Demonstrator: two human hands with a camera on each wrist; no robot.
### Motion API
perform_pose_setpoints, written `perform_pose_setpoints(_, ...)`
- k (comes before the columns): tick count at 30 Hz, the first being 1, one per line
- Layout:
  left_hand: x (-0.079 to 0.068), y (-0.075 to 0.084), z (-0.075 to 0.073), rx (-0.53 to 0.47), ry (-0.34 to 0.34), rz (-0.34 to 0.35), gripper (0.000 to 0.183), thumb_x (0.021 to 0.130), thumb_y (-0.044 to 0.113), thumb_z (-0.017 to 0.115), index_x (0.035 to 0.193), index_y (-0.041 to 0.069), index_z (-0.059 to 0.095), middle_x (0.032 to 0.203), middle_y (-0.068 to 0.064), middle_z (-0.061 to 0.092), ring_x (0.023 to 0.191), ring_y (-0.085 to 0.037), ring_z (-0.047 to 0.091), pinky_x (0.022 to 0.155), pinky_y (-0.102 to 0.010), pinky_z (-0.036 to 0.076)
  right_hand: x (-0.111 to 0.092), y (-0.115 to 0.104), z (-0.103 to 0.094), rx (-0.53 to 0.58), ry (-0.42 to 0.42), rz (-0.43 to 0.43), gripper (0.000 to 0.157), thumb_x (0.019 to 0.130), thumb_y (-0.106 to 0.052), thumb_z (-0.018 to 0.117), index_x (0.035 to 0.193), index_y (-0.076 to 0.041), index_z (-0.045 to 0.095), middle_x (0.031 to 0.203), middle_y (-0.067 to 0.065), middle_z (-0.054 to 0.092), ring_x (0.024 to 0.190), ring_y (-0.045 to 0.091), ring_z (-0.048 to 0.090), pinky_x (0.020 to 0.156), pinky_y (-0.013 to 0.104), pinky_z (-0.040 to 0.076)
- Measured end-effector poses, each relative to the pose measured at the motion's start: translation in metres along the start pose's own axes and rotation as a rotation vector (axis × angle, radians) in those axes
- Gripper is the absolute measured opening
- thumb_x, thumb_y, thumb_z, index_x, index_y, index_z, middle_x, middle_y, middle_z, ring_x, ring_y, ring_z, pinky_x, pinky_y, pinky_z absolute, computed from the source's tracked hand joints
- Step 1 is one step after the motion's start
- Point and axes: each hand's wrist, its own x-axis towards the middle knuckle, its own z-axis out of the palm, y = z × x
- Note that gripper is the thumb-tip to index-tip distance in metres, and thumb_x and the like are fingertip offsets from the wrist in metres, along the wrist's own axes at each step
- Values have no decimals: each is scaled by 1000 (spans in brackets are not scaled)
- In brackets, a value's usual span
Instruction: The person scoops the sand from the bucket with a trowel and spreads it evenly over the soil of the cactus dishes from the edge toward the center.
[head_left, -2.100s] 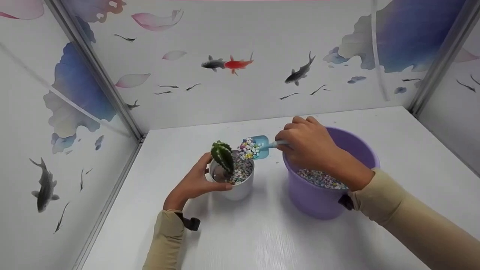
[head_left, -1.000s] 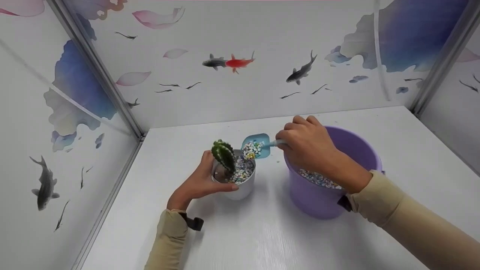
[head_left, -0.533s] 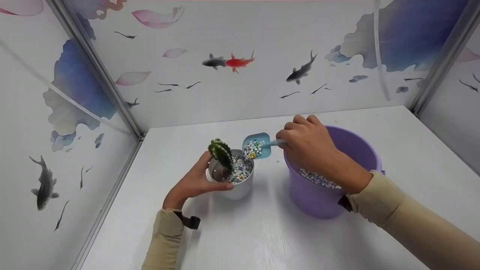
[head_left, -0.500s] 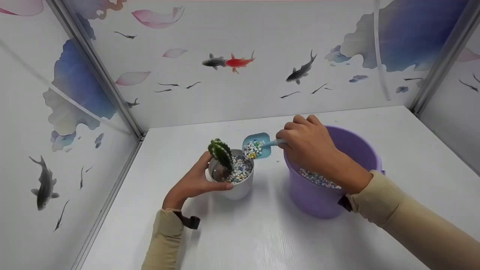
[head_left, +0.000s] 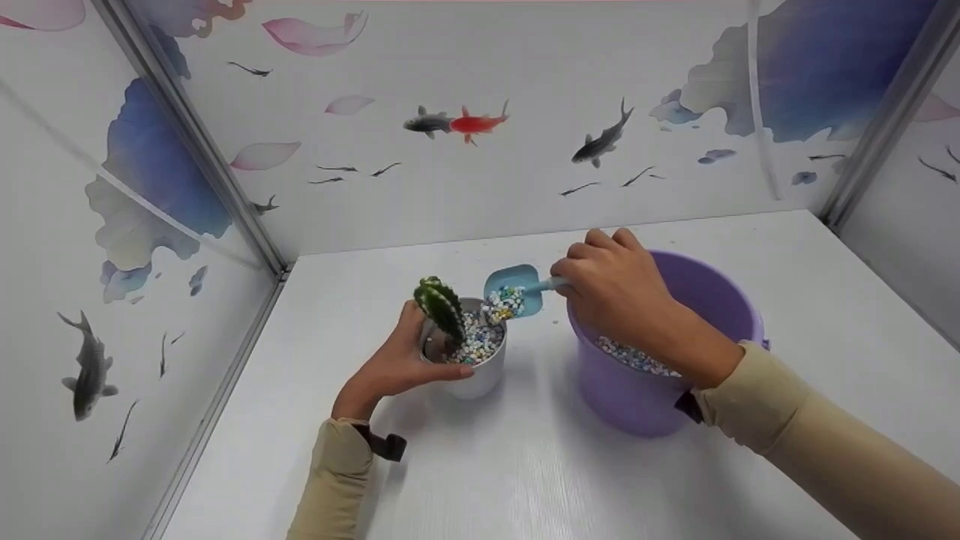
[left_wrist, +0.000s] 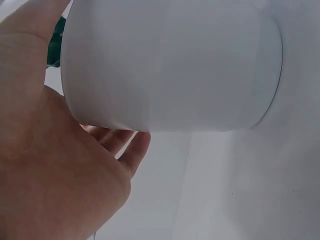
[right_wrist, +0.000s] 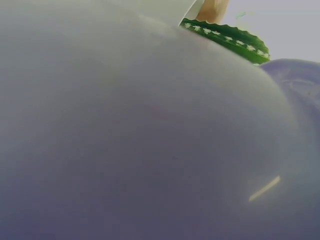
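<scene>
My left hand (head_left: 397,364) grips a white flowerpot (head_left: 484,381) from its left side, thumb across the front just under the rim. In the left wrist view the pot (left_wrist: 175,65) stands on the table with fingers behind it. A green cactus (head_left: 439,307) leans left inside, with colored pebbles (head_left: 480,341) on its right. Between its fingers, my right hand (head_left: 615,281) holds a small blue shovel (head_left: 529,279) by the handle. The blade tips over the pot's right rim, pebbles gathered at its front edge. Right hand fingertips are hidden.
Beneath my right forearm stands a purple bucket (head_left: 630,405) with pebbles inside; its wall (right_wrist: 150,125) fills most of the right wrist view. The white table (head_left: 525,480) backs onto printed panels (head_left: 480,195). A few stray bits lie on the tabletop.
Pebbles have slid down the shovel blade to its front edge by the pot's rim, and the load is smaller than two seconds ago. The cactus has shifted slightly left. The bucket has stayed put.
</scene>
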Motion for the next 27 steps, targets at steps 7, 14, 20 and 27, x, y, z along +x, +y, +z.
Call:
perform_pose_setpoints(7, -4, 0, -3, -6, 2, -28, 116, 74, 55, 98, 166, 49, 27, 174, 13, 29, 167, -18, 20, 135, -63, 22, 1, -1, 0, 2, -31, 19, 13, 95, -15, 82, 108, -14, 83, 99, 4, 80, 90, 28, 59, 80, 44, 44)
perform_pose_setpoints(14, -6, 0, -8, -21, -22, -52, 114, 76, 52, 97, 168, 46, 30, 172, 11, 38, 165, -25, 29, 133, -65, 26, 0, 0, 1, -10, -12, 11, 12, 95, -13, 83, 107, -13, 83, 98, 5, 80, 89, 28, 59, 78, 43, 43)
perform_pose_setpoints(20, -7, -1, -8, -28, -19, -55, 117, 75, 51, 98, 168, 46, 29, 173, 10, 36, 165, -26, 28, 132, -65, 26, 0, -1, 0, -1, -17, 11, 14, 95, -12, 83, 109, -13, 83, 101, 6, 79, 91, 29, 59, 80, 44, 44)
perform_pose_setpoints(27, -3, -2, -3, -6, -16, 13, 118, 74, 51, 99, 166, 46, 26, 167, 5, 29, 166, -20, 18, 136, -60, 21, 1, -3, 1, 13, -31, 21, 18, 94, -10, 85, 111, -12, 83, 102, 7, 79, 94, 29, 59, 80, 45, 44)
